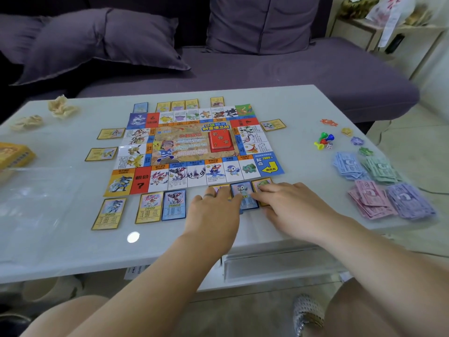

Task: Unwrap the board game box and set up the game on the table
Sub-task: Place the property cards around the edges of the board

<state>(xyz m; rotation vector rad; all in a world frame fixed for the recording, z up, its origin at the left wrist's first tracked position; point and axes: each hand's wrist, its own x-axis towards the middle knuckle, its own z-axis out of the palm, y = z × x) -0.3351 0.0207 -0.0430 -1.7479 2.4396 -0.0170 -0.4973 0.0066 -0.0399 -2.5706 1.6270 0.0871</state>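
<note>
Counting around game board (pixel 170 147): five property cards (pixel 174 205) at far edge, two left, one right, six near edge. Right of board: four money piles (pixel 369 198), four pawns (pixel 324 139), one die (pixel 329 145). I see left hand (pixel 213 210), right hand (pixel 289 203) palm-down at board's near edge, fingers straight, pressing three of those cards, gripping nothing.

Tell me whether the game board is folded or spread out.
Spread out: the game board lies flat on the table, all four edge rows visible, red card deck on top.
</note>
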